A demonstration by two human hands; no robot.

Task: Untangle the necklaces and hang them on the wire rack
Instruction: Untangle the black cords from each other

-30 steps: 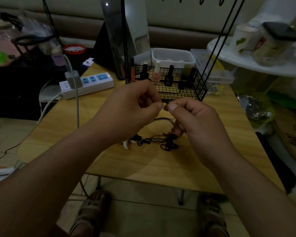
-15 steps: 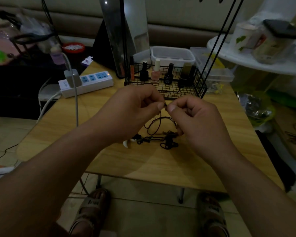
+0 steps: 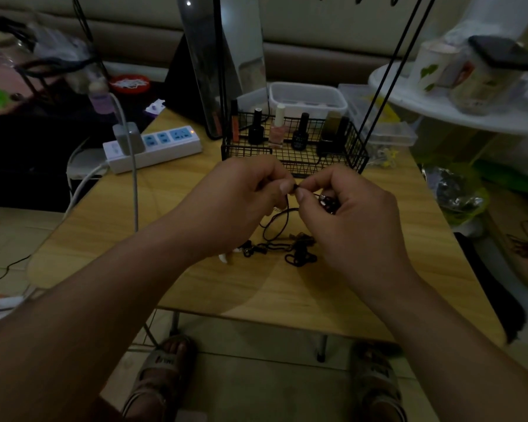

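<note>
On the near part of the pale wooden table [image 3: 256, 287] lies the tangle of thin black cord necklaces [image 3: 299, 254], with a white tooth-shaped pendant [image 3: 224, 257] at its left end. One strand loops up from it to the hands just above. The left hand [image 3: 241, 199] and right hand [image 3: 351, 217] meet thumb-tip to thumb-tip, each grip pinched together on the same short stretch of cord. A small dark glossy piece [image 3: 328, 205] sits in the curl of the right fingers. The cord looks light, limp and apt to snag, so it is best taken close beside a knot and teased, not tugged. Farther off stands the black wire rack [image 3: 333, 162], its basket base holding several nail-polish bottles [image 3: 299, 135]. Behind it is a white plastic tub [image 3: 308, 95]; I cannot tell its contents.
</note>
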